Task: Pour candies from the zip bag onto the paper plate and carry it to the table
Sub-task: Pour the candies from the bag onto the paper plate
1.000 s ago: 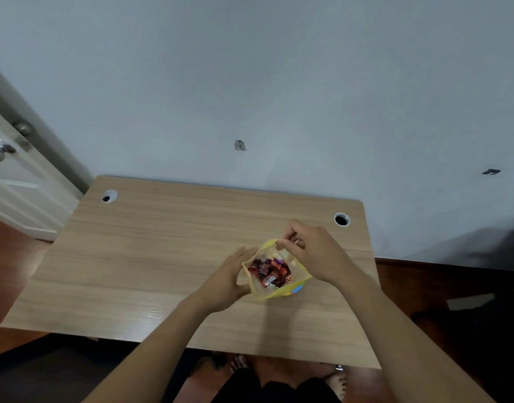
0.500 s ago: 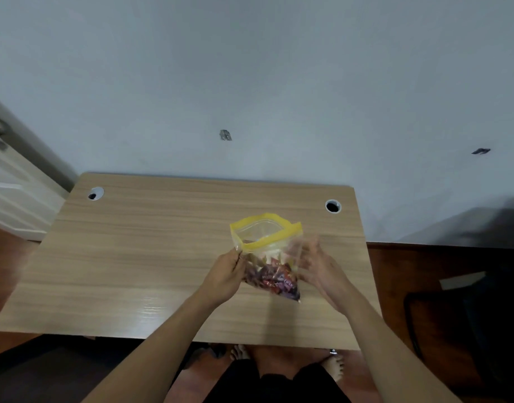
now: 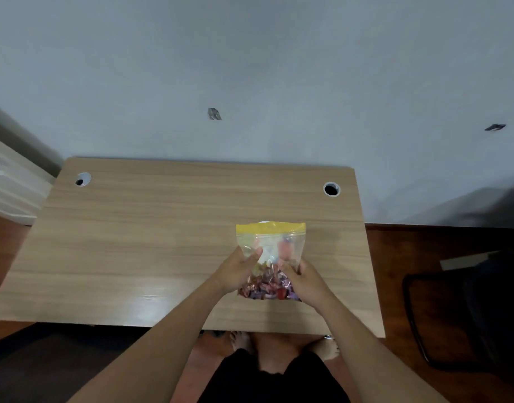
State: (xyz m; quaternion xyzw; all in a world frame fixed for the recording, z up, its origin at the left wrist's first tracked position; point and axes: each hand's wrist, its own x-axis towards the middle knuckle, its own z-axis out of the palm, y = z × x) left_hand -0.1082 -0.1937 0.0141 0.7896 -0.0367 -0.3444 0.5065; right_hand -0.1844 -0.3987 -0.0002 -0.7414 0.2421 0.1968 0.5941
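A clear zip bag [image 3: 271,245] with a yellow zip strip stands upright above the right part of the wooden table [image 3: 151,234]. Wrapped red and purple candies [image 3: 267,286] fill its lower half. My left hand [image 3: 238,271] grips the bag's left side, thumb pressed on the front. On the lower right side my right hand [image 3: 303,279] holds it, fingers curled round the plastic. The zip strip lies flat across the top. No paper plate is in view.
The table stands against a grey wall and has two cable holes [image 3: 331,189] [image 3: 82,179] near its far corners. A dark chair [image 3: 465,315] stands on the wooden floor to the right. A white door [image 3: 9,184] is at the left. My feet show below the near edge.
The bag was held with its mouth open towards me; both hands have since turned it upright. The yellow top now lies flat and straight, and my right hand grips lower.
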